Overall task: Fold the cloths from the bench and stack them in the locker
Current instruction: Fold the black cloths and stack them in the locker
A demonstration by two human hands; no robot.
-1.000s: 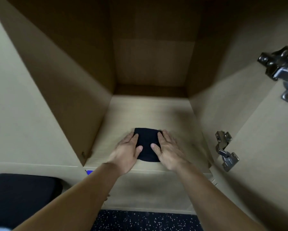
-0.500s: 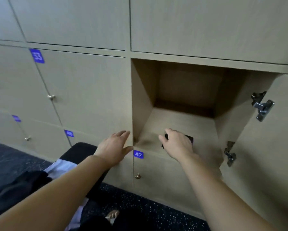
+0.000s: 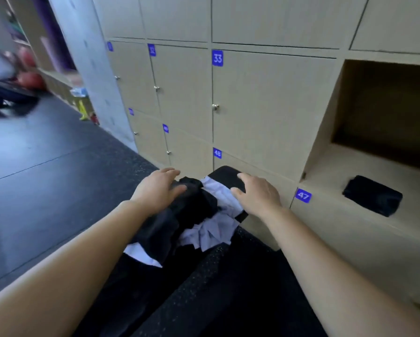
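A folded black cloth (image 3: 372, 195) lies alone on the floor of the open locker (image 3: 325, 164) at the right. On the black padded bench (image 3: 226, 175) sits a crumpled pile: black cloths (image 3: 179, 215) on top and to the left, white cloths (image 3: 216, 229) under and to the right. My left hand (image 3: 159, 190) hovers over the black cloths with fingers spread, holding nothing. My right hand (image 3: 257, 194) is spread above the white cloth near the bench's far end, also holding nothing.
Shut locker doors with blue number tags, 33 (image 3: 217, 58), 48 (image 3: 217, 153) and 47 (image 3: 302, 195), fill the wall behind the bench. Dark rubber floor (image 3: 45, 166) stretches to the left. Blurred gym gear (image 3: 26, 76) lies far left.
Both hands left the folded black cloth in the locker and swung left to the pile on the bench. My view turned left with them.
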